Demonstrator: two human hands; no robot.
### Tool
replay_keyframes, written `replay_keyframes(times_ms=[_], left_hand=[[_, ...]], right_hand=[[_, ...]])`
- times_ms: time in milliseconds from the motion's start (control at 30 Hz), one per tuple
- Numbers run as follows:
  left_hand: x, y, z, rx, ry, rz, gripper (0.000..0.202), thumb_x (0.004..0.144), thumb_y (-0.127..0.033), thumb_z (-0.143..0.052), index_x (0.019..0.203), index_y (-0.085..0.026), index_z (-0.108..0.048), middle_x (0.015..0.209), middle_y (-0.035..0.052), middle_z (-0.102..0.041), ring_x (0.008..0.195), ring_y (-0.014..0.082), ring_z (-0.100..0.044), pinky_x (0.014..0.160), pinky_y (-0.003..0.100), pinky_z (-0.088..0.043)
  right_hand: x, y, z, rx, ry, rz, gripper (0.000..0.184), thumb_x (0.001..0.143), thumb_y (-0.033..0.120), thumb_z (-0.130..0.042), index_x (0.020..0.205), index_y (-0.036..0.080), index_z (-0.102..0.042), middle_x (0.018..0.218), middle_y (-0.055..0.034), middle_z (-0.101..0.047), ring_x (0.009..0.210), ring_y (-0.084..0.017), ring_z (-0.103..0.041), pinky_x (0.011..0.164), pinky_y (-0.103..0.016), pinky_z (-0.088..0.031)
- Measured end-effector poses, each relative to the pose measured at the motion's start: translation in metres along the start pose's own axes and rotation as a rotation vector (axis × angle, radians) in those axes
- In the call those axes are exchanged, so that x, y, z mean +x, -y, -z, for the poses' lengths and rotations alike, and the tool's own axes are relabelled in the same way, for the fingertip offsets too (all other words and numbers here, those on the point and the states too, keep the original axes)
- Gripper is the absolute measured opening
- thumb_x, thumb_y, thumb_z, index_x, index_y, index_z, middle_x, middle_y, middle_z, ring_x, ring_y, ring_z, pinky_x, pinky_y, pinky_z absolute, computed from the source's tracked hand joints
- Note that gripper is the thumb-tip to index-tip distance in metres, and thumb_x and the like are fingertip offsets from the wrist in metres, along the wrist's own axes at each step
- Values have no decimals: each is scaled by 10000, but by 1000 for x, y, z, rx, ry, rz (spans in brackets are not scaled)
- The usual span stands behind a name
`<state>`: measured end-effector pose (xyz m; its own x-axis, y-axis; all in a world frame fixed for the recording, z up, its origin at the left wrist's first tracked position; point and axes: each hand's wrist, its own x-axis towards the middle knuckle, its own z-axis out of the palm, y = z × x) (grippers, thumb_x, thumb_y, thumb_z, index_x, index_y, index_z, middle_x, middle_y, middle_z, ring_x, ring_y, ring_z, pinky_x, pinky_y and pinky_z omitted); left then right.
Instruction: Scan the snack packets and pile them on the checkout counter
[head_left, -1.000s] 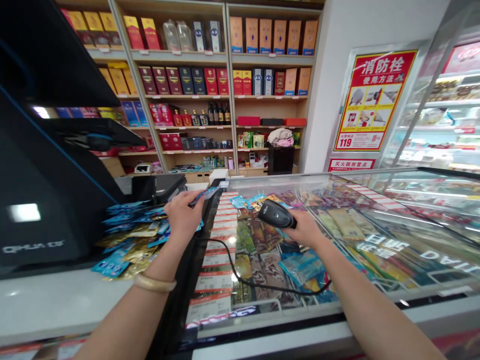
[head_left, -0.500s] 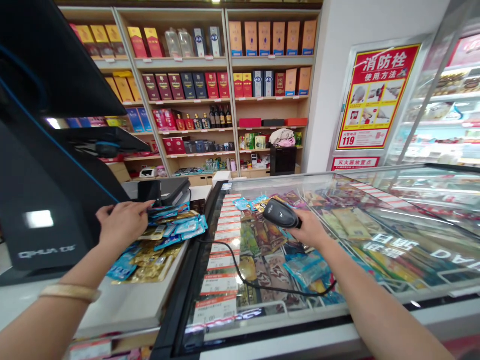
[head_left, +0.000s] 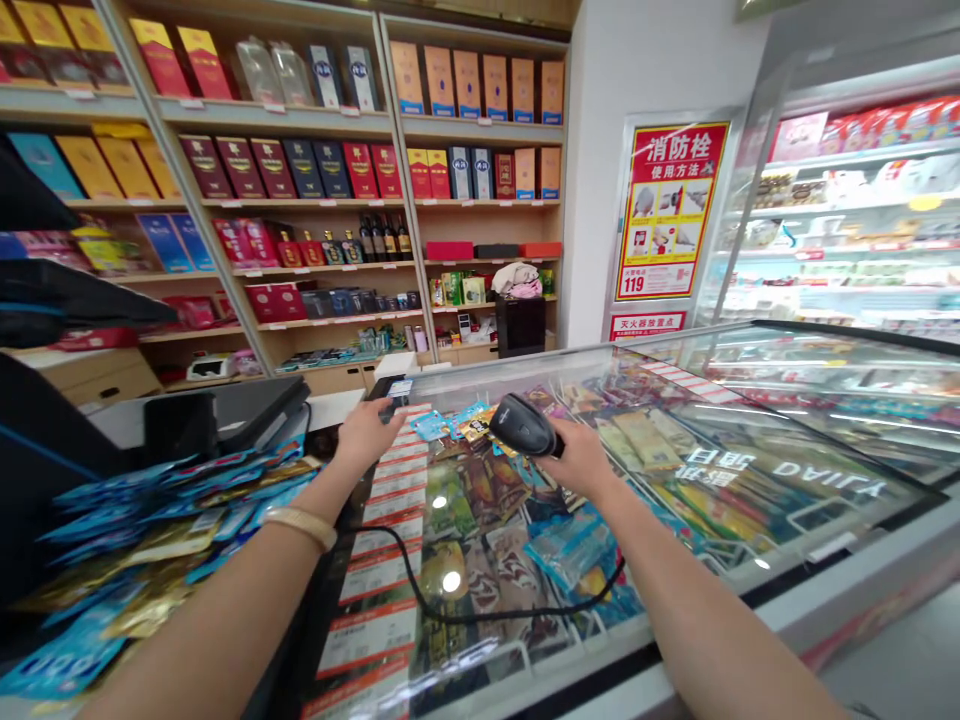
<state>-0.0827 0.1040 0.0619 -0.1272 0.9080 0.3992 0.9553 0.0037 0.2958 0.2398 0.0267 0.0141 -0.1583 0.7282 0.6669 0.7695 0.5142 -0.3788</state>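
Observation:
My right hand [head_left: 579, 458] grips a black handheld barcode scanner [head_left: 523, 425] above the glass top of a freezer [head_left: 480, 385]. The scanner's head points left toward a few small blue and gold packets [head_left: 450, 423] lying on the glass. My left hand [head_left: 367, 432] reaches over the freezer's left edge with its fingers stretched toward those packets, apart from them, and nothing shows in it. Beside my left forearm, a large heap of blue and gold foil packets [head_left: 172, 530] covers the counter.
The scanner's black cable [head_left: 487, 617] loops across the glass over a row of price labels [head_left: 375, 590]. Wrapped ice creams [head_left: 517, 560] lie inside the freezer. A dark phone-like device [head_left: 178, 428] stands at left. Shelves of boxed bottles [head_left: 292, 168] line the back wall.
My left hand has moved right, from the packet heap to above the freezer's edge. The view has turned left and the heap looks nearer. My right hand still holds the scanner.

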Motion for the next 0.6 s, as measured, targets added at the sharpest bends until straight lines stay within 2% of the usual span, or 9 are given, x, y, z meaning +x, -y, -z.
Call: replay_keyframes(times_ms=[100,167,267,367,433,500,600], left_hand=[[19,-12,-35,-28,132,144,480,750,-492,-546,1104,-195,-674,1099,148,-693,1031,316,-632,828,379,-483],[26,-15,-51,-22,143,194,473,707,-500,-590,1037,-179,-696,1059,195,-695,1027,371,-627,798,432,-486],[29,-17,-64,-9,157,220,448,639,-506,-645,928,-171,-710,1067,246,-676,1075,455,-584,793,518,-465],[27,-17,-71,-52,130,224,435,536,-473,-721,865,-191,-682,1051,236,-672,1109,486,-550,806,542,-444],[24,-16,-71,-153,73,243,426,462,-405,-763,809,-192,-638,953,221,-679,1060,492,-566,787,539,-442],[19,-13,-66,-271,21,255,374,449,-316,-758,757,-200,-581,826,180,-670,957,459,-609,764,516,-450],[7,-9,-52,-364,-43,241,278,514,-248,-695,727,-223,-517,734,101,-641,833,356,-640,762,460,-465]], right_hand=[[0,-1,-2,6,17,0,223,699,295,-634,905,218,-666,858,-54,-720,805,-218,-660,705,-268,-452],[-1,0,-3,14,23,10,239,697,298,-642,922,219,-665,874,-58,-721,820,-224,-662,712,-275,-455],[-1,2,-4,23,31,29,233,713,330,-647,918,221,-663,869,-58,-719,799,-223,-663,691,-279,-451],[0,3,-6,14,45,48,230,711,341,-658,910,225,-656,860,-52,-715,794,-218,-661,677,-273,-443],[0,3,-7,2,60,55,226,708,335,-660,906,227,-651,860,-50,-712,803,-218,-658,679,-270,-438],[0,4,-8,-3,76,60,214,709,327,-654,897,225,-650,853,-47,-709,801,-215,-656,675,-266,-433],[0,6,-9,-2,95,71,197,709,312,-646,882,217,-655,828,-47,-704,787,-213,-653,661,-261,-424]])
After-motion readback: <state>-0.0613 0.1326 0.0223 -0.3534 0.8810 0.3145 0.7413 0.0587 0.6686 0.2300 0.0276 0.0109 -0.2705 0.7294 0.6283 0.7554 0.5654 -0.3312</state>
